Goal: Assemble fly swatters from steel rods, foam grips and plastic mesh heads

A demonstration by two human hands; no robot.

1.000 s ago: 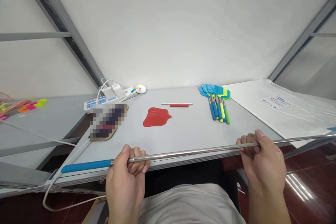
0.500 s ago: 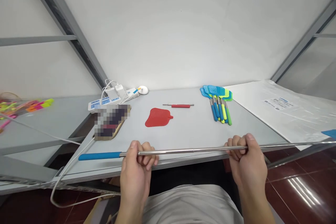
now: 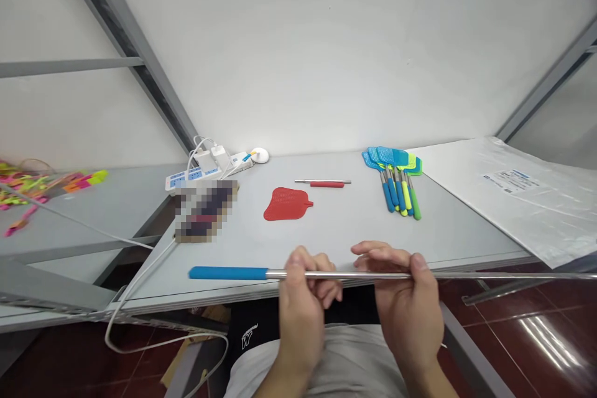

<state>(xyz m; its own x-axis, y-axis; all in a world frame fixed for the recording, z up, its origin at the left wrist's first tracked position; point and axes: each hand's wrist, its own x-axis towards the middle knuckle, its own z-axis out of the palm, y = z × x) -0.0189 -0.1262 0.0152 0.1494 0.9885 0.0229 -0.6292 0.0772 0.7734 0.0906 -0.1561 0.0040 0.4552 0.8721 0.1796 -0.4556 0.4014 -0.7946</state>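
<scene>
A telescopic fly swatter lies level across both my hands, its metal rod (image 3: 359,275) drawn out long and its blue handle (image 3: 228,273) pointing left. The rod runs out of the picture on the right, so the head end is out of sight. My left hand (image 3: 303,298) is closed round the rod just right of the handle. Farther along, my right hand (image 3: 405,298) holds the rod under its thumb, with the fingers loosely stretched behind it. Beyond them on the table lie a red swatter head (image 3: 288,204), a red handle (image 3: 327,185) and a thin metal rod (image 3: 321,181).
Several blue, yellow and green fly swatters (image 3: 396,180) lie piled at the back right, beside a white plastic package (image 3: 522,199). At the left are a white power strip (image 3: 177,181), a blurred-out phone-like object (image 3: 208,214) and a cable (image 3: 116,314). The grey table's (image 3: 345,233) front edge is near my hands.
My hands have come closer together along the rod, and the blue handle has shifted right. The fingers of my right hand have loosened from their wrap. The swatter's blue head has left the picture.
</scene>
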